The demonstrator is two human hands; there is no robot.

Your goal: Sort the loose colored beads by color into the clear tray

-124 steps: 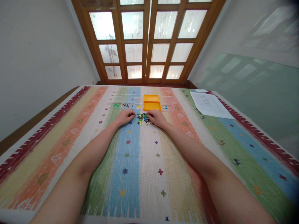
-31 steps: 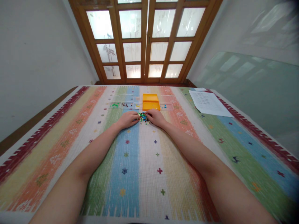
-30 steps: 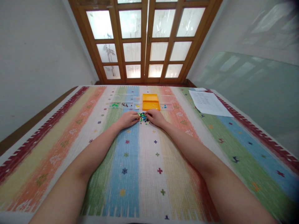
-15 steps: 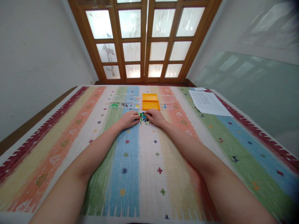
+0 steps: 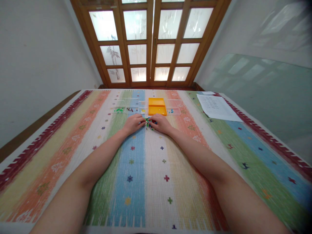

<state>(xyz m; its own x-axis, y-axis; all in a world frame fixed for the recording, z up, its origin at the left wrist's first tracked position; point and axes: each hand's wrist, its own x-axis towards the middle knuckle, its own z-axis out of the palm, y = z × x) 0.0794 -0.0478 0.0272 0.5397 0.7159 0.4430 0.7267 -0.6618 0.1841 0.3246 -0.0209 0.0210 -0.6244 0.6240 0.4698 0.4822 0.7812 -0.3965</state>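
A small heap of tiny green, blue, white and dark pieces [image 5: 147,123] lies on the striped tablecloth between my two hands. My left hand [image 5: 134,123] rests at the heap's left side, fingers bent and thumb drawn close to them; anything in the fingertips is too small to name. From the right, my right hand [image 5: 159,123] reaches over the heap and covers part of it. Its fingers curl down toward the thumb at the pieces, and what they pinch is hidden. The fingertips of both hands are close together.
Behind the hands stands an open orange box [image 5: 157,110]. To its left, clear trays hold green pieces [image 5: 119,110], dark red pieces [image 5: 132,109] and yellow pieces [image 5: 143,110]. A clear tray with blue pieces [image 5: 171,111] is on its right. Printed paper [image 5: 218,107] lies far right.
My right hand has shifted slightly left over the heap and now hides more of it. My left hand has barely moved.
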